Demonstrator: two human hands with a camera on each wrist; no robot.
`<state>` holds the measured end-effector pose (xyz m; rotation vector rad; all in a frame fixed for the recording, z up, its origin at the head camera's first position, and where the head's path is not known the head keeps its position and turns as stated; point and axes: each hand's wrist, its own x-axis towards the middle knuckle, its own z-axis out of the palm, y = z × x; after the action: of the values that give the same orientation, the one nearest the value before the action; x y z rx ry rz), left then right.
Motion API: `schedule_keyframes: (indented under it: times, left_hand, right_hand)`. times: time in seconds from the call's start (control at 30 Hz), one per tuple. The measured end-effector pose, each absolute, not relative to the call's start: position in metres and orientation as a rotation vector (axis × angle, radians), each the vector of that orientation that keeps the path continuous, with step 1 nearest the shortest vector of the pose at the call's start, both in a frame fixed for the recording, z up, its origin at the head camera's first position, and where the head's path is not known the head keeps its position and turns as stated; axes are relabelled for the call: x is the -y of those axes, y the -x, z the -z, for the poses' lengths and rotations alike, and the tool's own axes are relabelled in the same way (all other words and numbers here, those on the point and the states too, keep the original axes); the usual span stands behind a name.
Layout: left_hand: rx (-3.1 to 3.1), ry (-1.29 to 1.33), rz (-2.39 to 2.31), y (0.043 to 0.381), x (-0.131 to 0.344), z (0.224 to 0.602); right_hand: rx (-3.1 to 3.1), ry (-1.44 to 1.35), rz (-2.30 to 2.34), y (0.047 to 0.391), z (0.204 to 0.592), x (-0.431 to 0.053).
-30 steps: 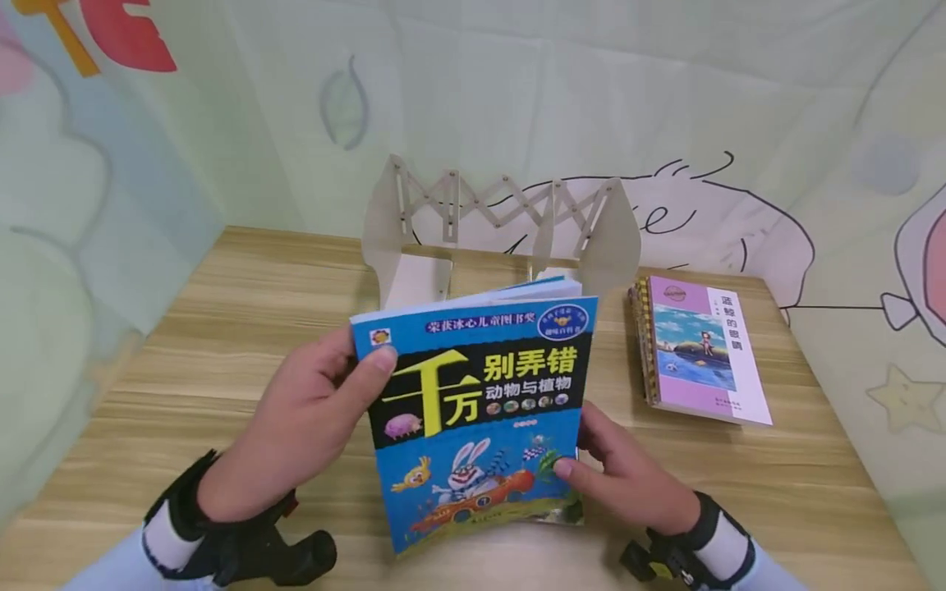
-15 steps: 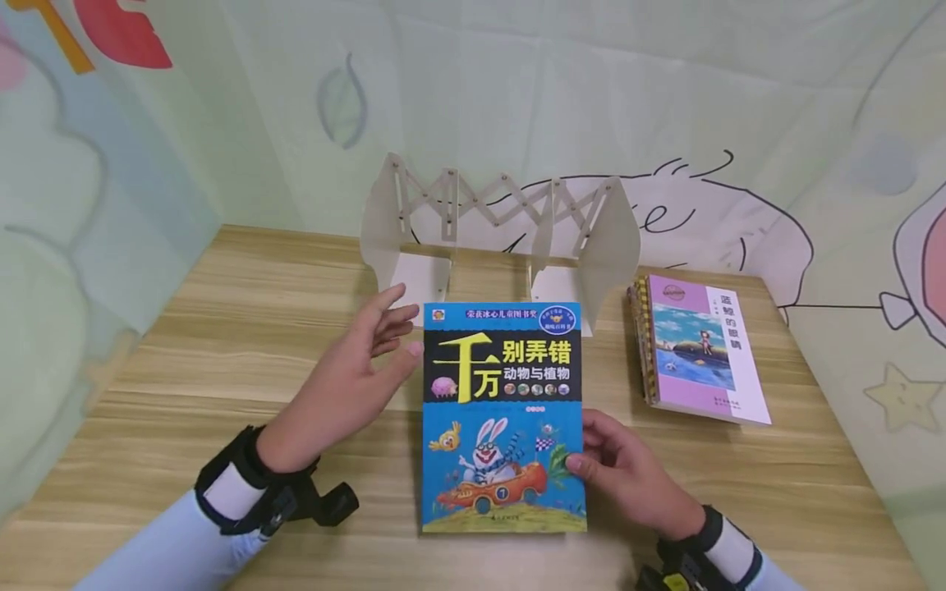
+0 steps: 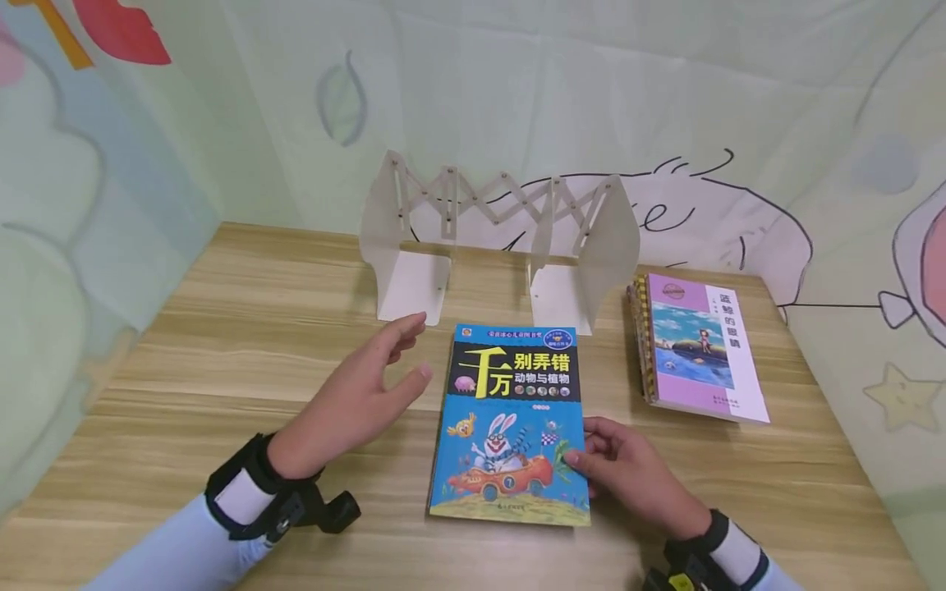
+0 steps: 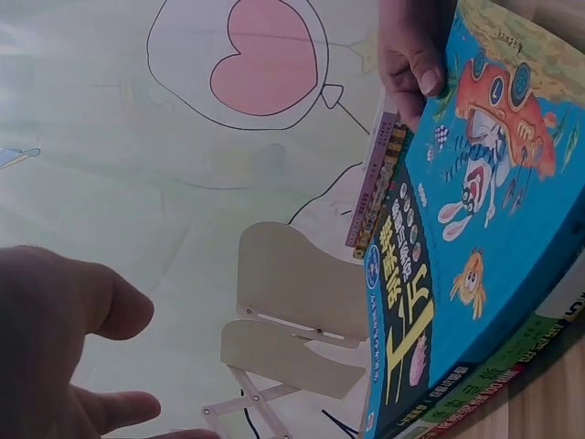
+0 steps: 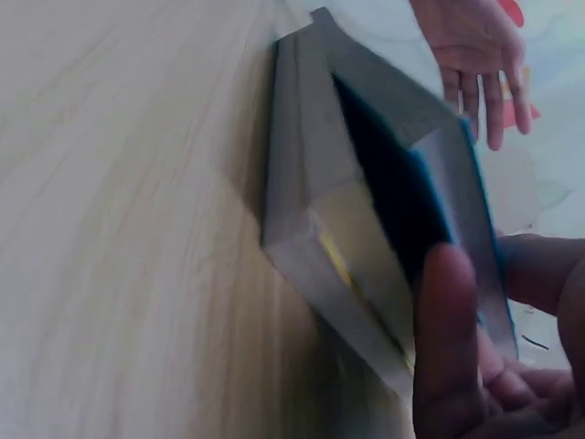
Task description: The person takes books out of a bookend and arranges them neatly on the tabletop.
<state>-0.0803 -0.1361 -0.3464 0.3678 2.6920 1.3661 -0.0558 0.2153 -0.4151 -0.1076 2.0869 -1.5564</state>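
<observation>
A blue children's book (image 3: 510, 419) with a rabbit in a carrot car on its cover lies face up at the table's middle. In the left wrist view, green and red spines (image 4: 475, 398) show under it, so it tops a small stack. My right hand (image 3: 631, 472) pinches the blue book's right edge, thumb on the cover. Seen from the right wrist, a dark gap separates that raised edge from the books below (image 5: 315, 165). My left hand (image 3: 358, 402) hovers left of the stack, fingers extended, thumb apart, holding nothing.
Behind the stack stands a cream expandable book rack (image 3: 609, 246) with a scissor lattice at its back. To the right lies another pile, topped by a purple-and-white book (image 3: 698, 349). A printed cloth backdrop (image 3: 473, 90) hangs behind the wooden table (image 3: 244, 328).
The blue book has gone from held upright and partly open to lying flat on the stack. My left hand has let go of its left edge and moved aside; the right keeps its grip.
</observation>
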Motion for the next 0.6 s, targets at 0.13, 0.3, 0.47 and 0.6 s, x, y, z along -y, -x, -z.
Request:
schedule_keyframes:
  times: [0.13, 0.3, 0.47, 0.6]
  left_hand:
    - [-2.694, -0.369, -1.328, 0.079, 0.134, 0.35]
    - [-2.723, -0.363, -1.266, 0.077, 0.132, 0.353]
    - [-2.872, -0.388, -1.118, 0.08, 0.128, 0.354]
    - [-3.1, -0.403, -0.837, 0.088, 0.119, 0.357]
  right_hand:
    - [-2.256, 0.055, 1.458, 0.056, 0.416, -0.212]
    - [-2.437, 0.031, 1.353, 0.058, 0.414, -0.213]
    - [-2.739, 0.27, 1.221, 0.066, 0.401, -0.217]
    - [-2.981, 0.473, 0.966, 0.077, 0.383, -0.214]
